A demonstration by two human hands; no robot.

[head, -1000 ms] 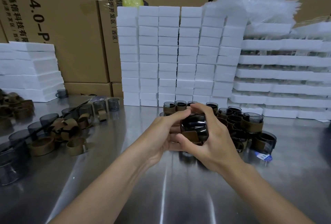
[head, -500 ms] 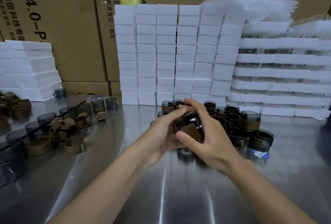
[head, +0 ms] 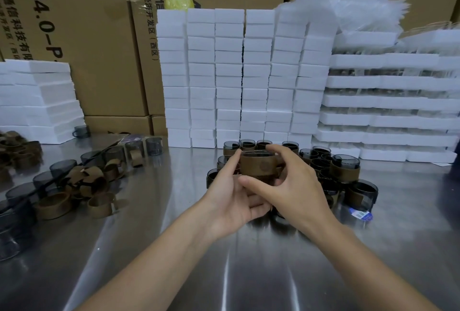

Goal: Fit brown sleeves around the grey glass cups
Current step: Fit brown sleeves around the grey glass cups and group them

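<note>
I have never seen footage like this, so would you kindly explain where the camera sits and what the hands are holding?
There is no machine here: a person works with bare hands, filmed by one camera worn on the head, looking down. The left hand and right hand together hold a grey glass cup with a brown sleeve round it, over a steel table. Bare cups and loose sleeves lie to the left; sleeved cups stand to the right. White foam blocks are stacked behind.
</note>
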